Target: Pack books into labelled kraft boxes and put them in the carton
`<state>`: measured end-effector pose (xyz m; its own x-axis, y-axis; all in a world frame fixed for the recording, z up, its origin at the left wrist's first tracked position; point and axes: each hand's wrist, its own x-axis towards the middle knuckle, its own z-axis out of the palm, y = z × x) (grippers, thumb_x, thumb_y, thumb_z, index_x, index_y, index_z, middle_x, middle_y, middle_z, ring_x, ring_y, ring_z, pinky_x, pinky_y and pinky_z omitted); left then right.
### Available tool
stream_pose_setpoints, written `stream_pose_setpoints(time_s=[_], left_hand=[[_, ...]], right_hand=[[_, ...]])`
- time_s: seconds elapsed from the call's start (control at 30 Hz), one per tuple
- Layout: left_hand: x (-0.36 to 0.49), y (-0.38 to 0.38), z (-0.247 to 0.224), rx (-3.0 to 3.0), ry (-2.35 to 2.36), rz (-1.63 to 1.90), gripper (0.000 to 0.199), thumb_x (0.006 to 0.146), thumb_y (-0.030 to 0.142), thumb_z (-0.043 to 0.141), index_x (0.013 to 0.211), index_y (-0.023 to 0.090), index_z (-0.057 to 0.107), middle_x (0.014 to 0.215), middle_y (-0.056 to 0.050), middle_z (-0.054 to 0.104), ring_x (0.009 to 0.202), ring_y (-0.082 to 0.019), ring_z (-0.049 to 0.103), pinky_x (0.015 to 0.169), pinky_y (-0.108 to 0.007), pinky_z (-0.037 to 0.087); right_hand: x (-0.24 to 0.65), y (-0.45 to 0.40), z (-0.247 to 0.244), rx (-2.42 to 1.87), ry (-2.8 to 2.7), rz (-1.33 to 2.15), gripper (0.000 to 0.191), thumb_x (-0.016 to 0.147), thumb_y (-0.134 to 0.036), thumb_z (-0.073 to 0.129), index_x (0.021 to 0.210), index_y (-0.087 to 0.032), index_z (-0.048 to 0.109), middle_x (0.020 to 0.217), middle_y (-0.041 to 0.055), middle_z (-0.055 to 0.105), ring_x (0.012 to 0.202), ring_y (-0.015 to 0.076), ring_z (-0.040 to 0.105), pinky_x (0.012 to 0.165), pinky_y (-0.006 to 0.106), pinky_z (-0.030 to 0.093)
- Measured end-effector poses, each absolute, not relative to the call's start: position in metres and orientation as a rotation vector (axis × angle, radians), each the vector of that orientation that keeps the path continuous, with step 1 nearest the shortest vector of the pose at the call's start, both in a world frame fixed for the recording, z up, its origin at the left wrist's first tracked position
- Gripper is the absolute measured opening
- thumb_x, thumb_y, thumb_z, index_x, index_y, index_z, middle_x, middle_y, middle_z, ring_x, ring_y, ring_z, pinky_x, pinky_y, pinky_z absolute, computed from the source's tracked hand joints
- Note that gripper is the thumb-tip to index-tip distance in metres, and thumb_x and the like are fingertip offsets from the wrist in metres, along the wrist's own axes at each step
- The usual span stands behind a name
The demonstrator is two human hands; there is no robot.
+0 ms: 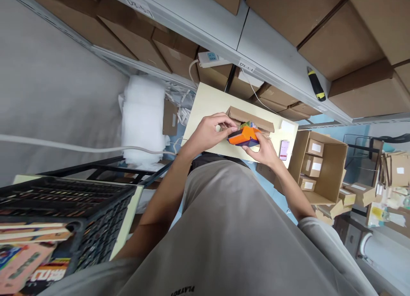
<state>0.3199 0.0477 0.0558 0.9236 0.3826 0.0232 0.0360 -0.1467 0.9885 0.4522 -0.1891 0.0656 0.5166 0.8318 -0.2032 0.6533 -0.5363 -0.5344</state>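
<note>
My right hand (264,150) grips an orange and purple object (241,136), perhaps a small printed package, with thumb below and fingers at its right end. A green patterned part shows on top of it. My left hand (215,131) has thumb and fingertips drawn together at the object's upper left end; what they pinch is too small to make out. Just behind the object, a brown cardboard box (253,118) lies on the cream tabletop (205,100), its near side partly hidden by the object.
A phone (284,150) lies at the table's right end, near a white paper (288,126). To the right stands a large carton (333,168) holding small boxes. Bubble wrap (141,116) and a black crate (105,219) are left. A shelf holds a cutter (316,85) and power strip (211,59).
</note>
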Motion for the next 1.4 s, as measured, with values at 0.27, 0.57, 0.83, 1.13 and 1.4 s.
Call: stream_pose_setpoints(time_s=[0.27, 0.57, 0.83, 1.13, 1.4], left_hand=[[0.320, 0.046, 0.045, 1.820, 0.428, 0.333, 0.022, 0.100, 0.041, 0.070, 0.097, 0.023, 0.081, 0.097, -0.006, 0.080, 0.085, -0.020, 0.070, 0.082, -0.033, 0.058], [0.332, 0.030, 0.028, 1.695, 0.648, 0.407, 0.028, 0.097, 0.049, 0.077, 0.096, 0.022, 0.081, 0.094, -0.005, 0.080, 0.080, -0.018, 0.067, 0.078, -0.030, 0.059], [0.340, 0.056, -0.017, 1.326, 0.847, 0.408, 0.028, 0.084, 0.042, 0.090, 0.089, 0.017, 0.077, 0.084, -0.004, 0.076, 0.069, -0.014, 0.066, 0.063, -0.024, 0.057], [0.350, 0.039, -0.074, 1.126, 1.017, 0.344, 0.020, 0.079, 0.032, 0.089, 0.083, 0.017, 0.076, 0.072, 0.000, 0.072, 0.059, -0.010, 0.060, 0.059, -0.021, 0.056], [0.355, 0.041, -0.114, 1.043, 1.052, 0.330, 0.017, 0.076, 0.030, 0.087, 0.081, 0.016, 0.079, 0.079, -0.004, 0.077, 0.070, -0.014, 0.067, 0.060, -0.021, 0.054]], right_hand=[[0.459, -0.187, 0.063, -2.315, -1.137, 0.934, 0.055, 0.107, -0.068, 0.065, 0.141, -0.025, 0.068, 0.115, 0.0100, 0.085, 0.096, 0.0350, 0.081, 0.086, 0.043, 0.062], [0.511, -0.215, 0.101, -2.331, -1.326, 1.190, 0.054, 0.106, -0.072, 0.064, 0.131, -0.026, 0.075, 0.089, 0.0065, 0.083, 0.078, 0.0313, 0.077, 0.072, 0.039, 0.054], [0.586, -0.201, 0.119, -2.102, -1.082, 1.706, 0.061, 0.094, -0.082, 0.072, 0.104, -0.023, 0.076, 0.091, 0.0062, 0.086, 0.083, 0.0257, 0.079, 0.075, 0.035, 0.056], [0.606, -0.156, 0.062, -2.047, -0.980, 1.939, 0.070, 0.079, -0.083, 0.086, 0.107, -0.019, 0.081, 0.082, 0.0039, 0.083, 0.073, 0.0202, 0.073, 0.071, 0.032, 0.058], [0.607, -0.152, 0.043, -2.113, -0.918, 1.963, 0.080, 0.074, -0.086, 0.088, 0.114, -0.017, 0.082, 0.082, 0.0045, 0.083, 0.074, 0.0204, 0.073, 0.073, 0.031, 0.059]])
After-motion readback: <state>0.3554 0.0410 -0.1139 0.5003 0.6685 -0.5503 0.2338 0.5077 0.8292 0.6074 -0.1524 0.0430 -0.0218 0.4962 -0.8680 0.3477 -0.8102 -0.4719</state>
